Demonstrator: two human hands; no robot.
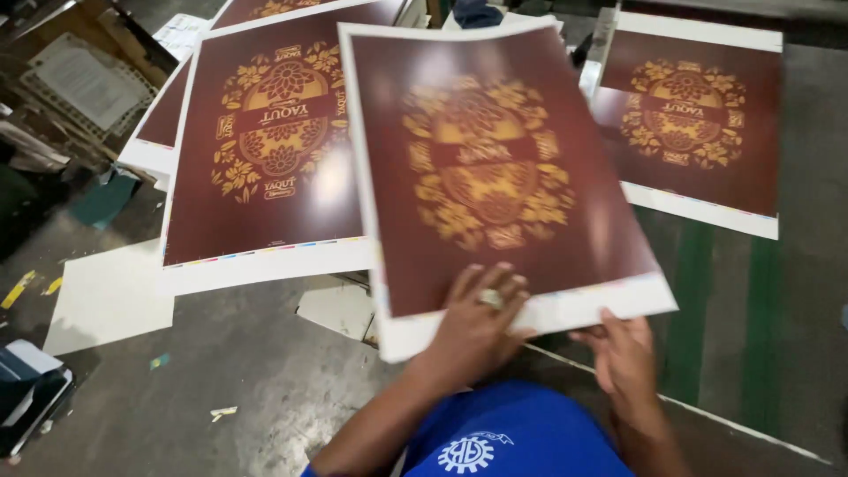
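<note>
Holding a big printed sheet (495, 168) by its near white margin, I have my left hand (477, 318) flat on top of it, fingers spread over the maroon field and the white border, a ring showing on one finger. My right hand (623, 353) sits at the sheet's near right corner, fingers curled loosely at the edge from below; I cannot tell how firmly it grips. The sheet is dark maroon with a gold floral medallion in the middle, and it looks blurred. It is lifted and tilted, overlapping the left stack (265, 150) of matching maroon sheets that lies just beside it. Another stack of the same prints (698, 124) lies to the right, apart from the one I hold. Below all this is the grey concrete floor (238, 380), with a green painted stripe (698, 300) at the right and a plain white sheet (110, 296) lying at the left. My blue shirt (521, 437) shows at the bottom.
</note>
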